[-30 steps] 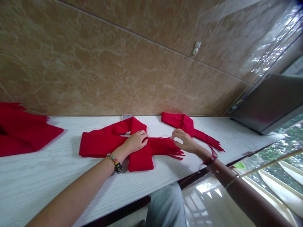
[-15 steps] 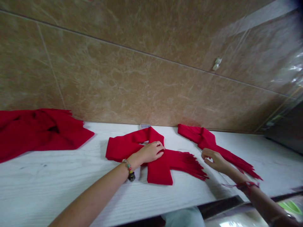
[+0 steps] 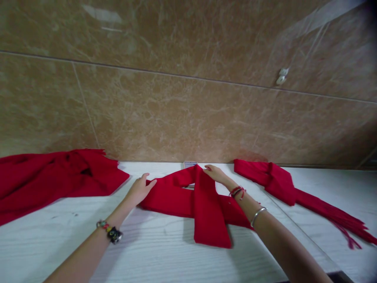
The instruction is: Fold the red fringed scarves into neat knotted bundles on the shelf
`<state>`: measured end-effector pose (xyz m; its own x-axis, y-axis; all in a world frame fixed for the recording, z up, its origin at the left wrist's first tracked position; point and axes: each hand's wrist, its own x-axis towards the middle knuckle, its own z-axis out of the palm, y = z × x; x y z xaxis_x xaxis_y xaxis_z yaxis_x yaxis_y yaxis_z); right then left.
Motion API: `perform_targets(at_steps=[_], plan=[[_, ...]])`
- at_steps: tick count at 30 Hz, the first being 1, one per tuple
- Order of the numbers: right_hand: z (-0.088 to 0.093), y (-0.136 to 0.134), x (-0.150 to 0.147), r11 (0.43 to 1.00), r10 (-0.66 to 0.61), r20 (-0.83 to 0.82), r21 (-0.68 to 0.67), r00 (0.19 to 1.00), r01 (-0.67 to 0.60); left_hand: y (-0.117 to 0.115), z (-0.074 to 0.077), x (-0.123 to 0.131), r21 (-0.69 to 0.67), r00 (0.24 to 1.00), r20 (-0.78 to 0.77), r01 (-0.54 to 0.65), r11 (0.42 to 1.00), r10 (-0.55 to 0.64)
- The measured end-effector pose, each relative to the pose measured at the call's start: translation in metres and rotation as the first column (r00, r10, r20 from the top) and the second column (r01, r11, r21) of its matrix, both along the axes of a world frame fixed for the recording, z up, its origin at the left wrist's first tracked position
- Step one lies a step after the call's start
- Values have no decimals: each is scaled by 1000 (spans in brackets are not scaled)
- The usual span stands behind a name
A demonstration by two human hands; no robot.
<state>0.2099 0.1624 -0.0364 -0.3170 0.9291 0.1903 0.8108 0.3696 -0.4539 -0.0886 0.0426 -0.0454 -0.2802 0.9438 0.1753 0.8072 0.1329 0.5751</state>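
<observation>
A red scarf (image 3: 210,212) lies folded in a crossed loop on the white tabletop, one flat end crossing over the front. My left hand (image 3: 141,192) rests at the loop's left end; its thumb lies on the cloth and the index finger stands apart from it. At the top fold, my right hand (image 3: 216,173) has its fingertips closed on the scarf's edge. My right forearm hides the scarf's fringed end. A second folded red scarf (image 3: 278,182) lies to the right, its fringe stretched out to the right.
A loose heap of red cloth with fringe (image 3: 53,179) lies at the left. A phone-like flat object (image 3: 189,164) shows partly behind the middle scarf. The brown marbled tile wall (image 3: 165,114) borders the back of the white tabletop (image 3: 153,251).
My left hand has moved left from the crossing to the loop's left end. My right hand has gone from beside the right scarf to the middle scarf's top fold. The view has shifted.
</observation>
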Motion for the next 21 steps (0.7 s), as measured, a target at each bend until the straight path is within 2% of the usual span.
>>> perform_targets(at_steps=[3,6,8,11,13,16,21], plan=[[-4,11,0,999,19,-8,-51,1000,-19,-3,2,-3,-47,969,237,80,996,-67],[-8,12,12,996,21,-42,-86,999,-24,-2,3,-3,60,907,402,108,992,-122],[-12,8,27,996,-27,-72,-92,997,20,6,4,-1,128,861,480,119,985,-167],[-15,-1,50,990,-112,-114,-101,987,101,28,5,4,121,777,581,215,969,-244],[-16,-5,61,984,-151,-140,-112,978,136,46,5,10,88,766,581,277,957,-275],[-16,-6,65,980,-164,-202,-145,966,136,63,2,19,69,806,518,294,953,-286],[-16,2,59,973,-128,-328,-225,936,54,63,-5,16,93,836,455,297,950,-306]])
